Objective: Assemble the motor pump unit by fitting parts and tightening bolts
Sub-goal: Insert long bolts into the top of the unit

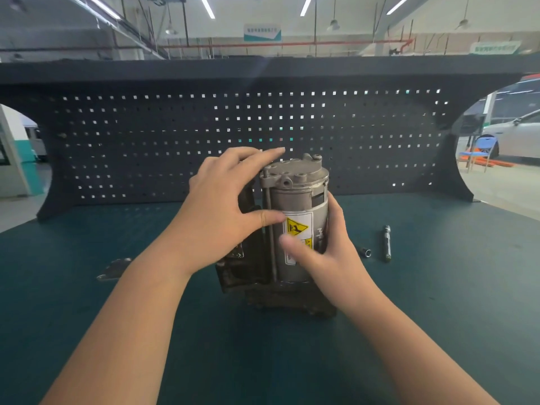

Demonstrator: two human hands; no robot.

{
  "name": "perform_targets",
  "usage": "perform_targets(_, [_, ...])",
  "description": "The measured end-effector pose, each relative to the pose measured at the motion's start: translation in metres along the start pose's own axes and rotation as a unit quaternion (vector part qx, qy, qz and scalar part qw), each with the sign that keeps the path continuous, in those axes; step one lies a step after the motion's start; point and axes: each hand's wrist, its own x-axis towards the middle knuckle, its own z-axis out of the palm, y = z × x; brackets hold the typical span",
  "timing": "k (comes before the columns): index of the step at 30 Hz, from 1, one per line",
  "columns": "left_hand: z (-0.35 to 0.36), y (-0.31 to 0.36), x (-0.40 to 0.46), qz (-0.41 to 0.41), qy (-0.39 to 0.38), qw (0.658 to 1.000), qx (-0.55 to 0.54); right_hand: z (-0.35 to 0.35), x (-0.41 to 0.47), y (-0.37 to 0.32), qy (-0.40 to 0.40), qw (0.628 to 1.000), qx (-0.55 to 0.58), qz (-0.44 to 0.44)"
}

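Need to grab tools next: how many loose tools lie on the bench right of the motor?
2: a small socket nearest the motor, and an extension bar just right of it. Others may hide behind the hands.

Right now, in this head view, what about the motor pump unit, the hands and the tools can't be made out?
- Motor pump unit: its left flank and black side housing sit behind the left hand.
- Warning label: lower text covered by the right hand thumb; print too small.
- Base: dark, bolts indistinguishable.
- Socket and extension bar: sizes too small to read.
- Flat metal part: foreshortened, shape unclear.
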Motion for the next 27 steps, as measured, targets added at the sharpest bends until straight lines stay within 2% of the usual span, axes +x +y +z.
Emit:
perform_targets(3, [0.0,-0.002,0.001,-0.007,-0.003,1.0,-0.011,-0.009,0.004,-0.005,0.034,0.996,0.026,0.074])
perform_targets(7, [0.001,-0.013,0.001,-0.027,-0.006,1.0,0.008,-0.022,0.012,-0.009,0.023,0.984,0.094,0.146])
perform_targets(10, [0.011,-0.018,-0.002,-0.068,0.007,0.997,-0.025,-0.027,0.011,-0.011,0.035,0.99,0.066,0.12])
perform_targets(14, [0.027,-0.022,-0.004,-0.08,0.069,0.99,-0.094,-0.034,0.015,-0.008,0.03,0.997,-0.01,0.072])
perform_targets(18, [0.029,-0.025,-0.005,-0.089,0.062,0.984,-0.144,-0.036,0.02,-0.005,0.025,0.997,-0.018,0.071])
perform_targets(23, [0.034,-0.021,-0.005,-0.094,0.072,0.976,-0.182,-0.05,0.038,-0.01,-0.025,0.994,-0.102,0.044])
perform_targets(27, [0.04,-0.024,-0.005,-0.093,0.079,0.974,-0.19,-0.049,0.043,-0.01,0.005,0.996,-0.092,0.003])
